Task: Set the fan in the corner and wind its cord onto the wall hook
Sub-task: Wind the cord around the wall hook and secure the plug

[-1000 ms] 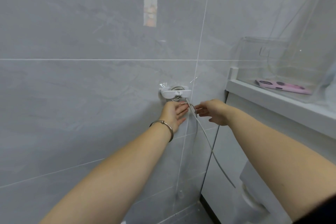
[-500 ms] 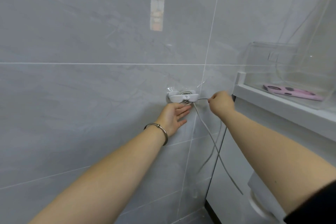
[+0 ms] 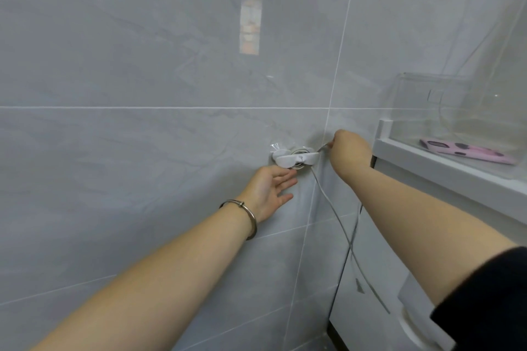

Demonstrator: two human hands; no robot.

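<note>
A white wall hook is stuck on the grey tiled wall, with turns of thin grey cord wound behind it. My right hand is just right of the hook and pinches the cord, pulling it taut at hook height. My left hand rests flat on the wall right below the hook, fingers spread and holding nothing; a metal bangle is on its wrist. The cord hangs down from the hook towards the white fan at the lower right, partly hidden by my right arm.
A white cabinet stands against the wall on the right; its ledge carries a clear plastic box and a pink spotted object. A narrow window slit is high on the wall.
My right hand has gone from below the hook up and to its right with the cord, adding a turn. My left hand has stayed under the hook and slid slightly down.
</note>
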